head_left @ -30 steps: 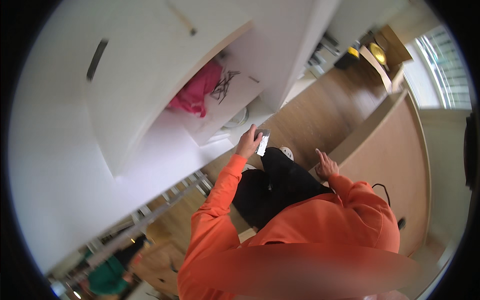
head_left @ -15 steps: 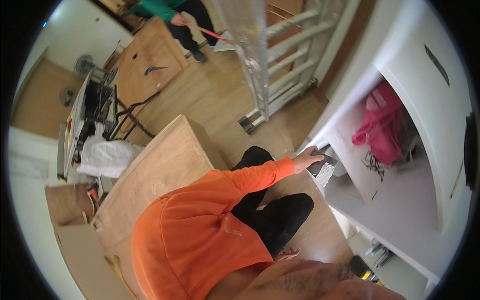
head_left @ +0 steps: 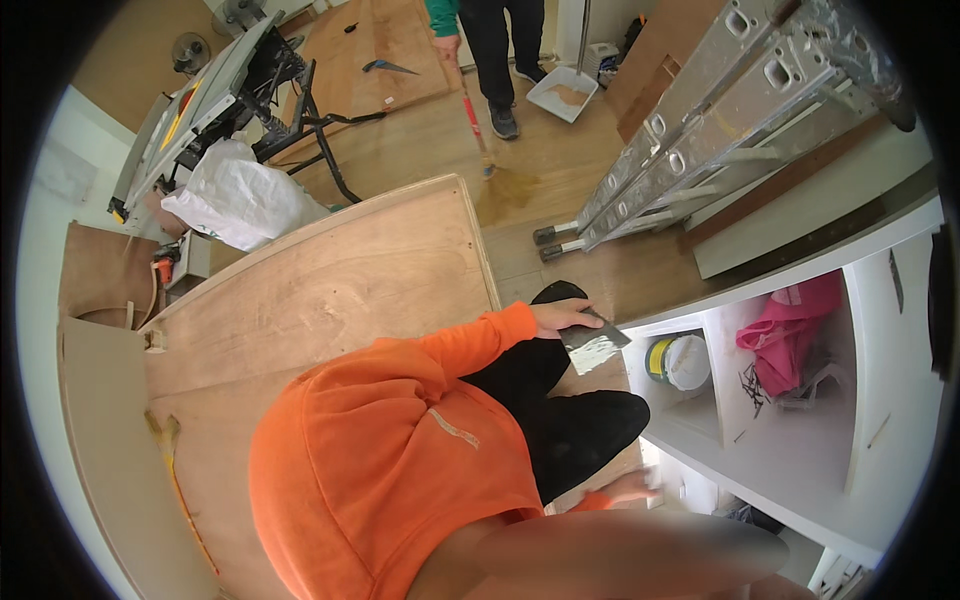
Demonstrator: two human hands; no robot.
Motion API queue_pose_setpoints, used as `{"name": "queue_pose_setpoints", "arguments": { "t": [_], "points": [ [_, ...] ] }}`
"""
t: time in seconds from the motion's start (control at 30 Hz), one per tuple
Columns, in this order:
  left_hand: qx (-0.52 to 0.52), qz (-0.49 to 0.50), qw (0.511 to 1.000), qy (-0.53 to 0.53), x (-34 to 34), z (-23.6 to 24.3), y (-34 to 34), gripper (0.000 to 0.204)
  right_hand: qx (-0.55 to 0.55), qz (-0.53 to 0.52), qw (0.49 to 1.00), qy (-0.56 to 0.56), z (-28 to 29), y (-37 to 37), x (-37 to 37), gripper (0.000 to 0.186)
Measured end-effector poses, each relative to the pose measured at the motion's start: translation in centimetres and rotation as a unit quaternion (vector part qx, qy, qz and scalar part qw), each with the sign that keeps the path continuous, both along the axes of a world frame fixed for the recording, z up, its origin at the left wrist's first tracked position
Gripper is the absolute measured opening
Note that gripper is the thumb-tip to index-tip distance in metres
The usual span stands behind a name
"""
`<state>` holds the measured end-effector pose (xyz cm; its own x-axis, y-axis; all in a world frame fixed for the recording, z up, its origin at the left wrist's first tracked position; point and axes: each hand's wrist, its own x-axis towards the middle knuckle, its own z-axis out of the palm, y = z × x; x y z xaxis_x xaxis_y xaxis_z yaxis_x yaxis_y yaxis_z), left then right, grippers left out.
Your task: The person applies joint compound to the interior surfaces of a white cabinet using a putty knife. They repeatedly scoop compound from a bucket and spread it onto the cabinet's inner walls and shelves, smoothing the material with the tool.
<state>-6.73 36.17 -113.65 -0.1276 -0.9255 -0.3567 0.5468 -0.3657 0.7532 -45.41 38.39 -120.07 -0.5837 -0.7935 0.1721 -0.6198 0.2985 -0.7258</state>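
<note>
My left hand (head_left: 566, 316) grips a wide putty knife (head_left: 606, 334), a dark-handled flat blade with white filler smeared on it. The blade hangs above my knee, close to the front of a white cabinet (head_left: 690, 445). My right hand (head_left: 630, 487) is low beside the cabinet's lower part, with fingers stretched out and nothing visible in it. In one compartment lies a white tub (head_left: 686, 362) with a yellow label. The compartment beside it holds a pink cloth (head_left: 795, 335) and several dark screws or nails (head_left: 752, 388).
A large plywood panel (head_left: 330, 300) lies to my left. An aluminium ladder (head_left: 700, 140) leans beyond the cabinet. Farther off, a co-worker's hand (head_left: 447, 46) holds a red-handled broom (head_left: 472, 115), near a dustpan (head_left: 563, 95). A table saw (head_left: 200, 110) and white sack (head_left: 240, 195) stand left.
My view has turned, bringing the tub into sight. The putty knife has drawn back from the cabinet toward my knee. My right hand has reached out toward the cabinet. The co-worker's broom has come down.
</note>
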Motion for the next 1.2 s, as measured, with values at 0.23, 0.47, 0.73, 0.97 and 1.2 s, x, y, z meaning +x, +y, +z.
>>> {"name": "queue_pose_setpoints", "arguments": {
  "t": [0.23, 0.47, 0.73, 0.97, 1.2],
  "points": [
    [0.011, 0.046, 0.995, 0.093, 0.9, -3.0, 2.1, 0.017, -0.505, 0.109, 0.855, 0.051, 37.9, -13.7, 2.2, 0.031],
    [-0.004, 0.033, 0.999, 0.032, 0.4, -2.2, 3.2, 0.023, -0.391, 0.303, 0.774, 0.395, 49.7, -6.4, 7.3, 0.035],
    [-0.041, 0.001, 0.996, -0.075, 1.0, -3.5, 2.9, 0.022, -0.107, 0.254, 0.886, 0.373, 43.1, 2.3, -0.3, 0.048],
    [0.050, -0.011, 0.998, -0.030, -0.2, -2.9, 0.9, 0.020, 0.058, 0.164, 0.984, -0.029, 20.7, 10.4, -2.3, 0.044],
    [0.030, -0.095, 0.987, -0.124, -3.9, -0.8, -6.5, 0.020, 0.089, 0.046, 0.920, -0.380, -4.8, -4.7, -3.8, 0.039]
  ]
}}
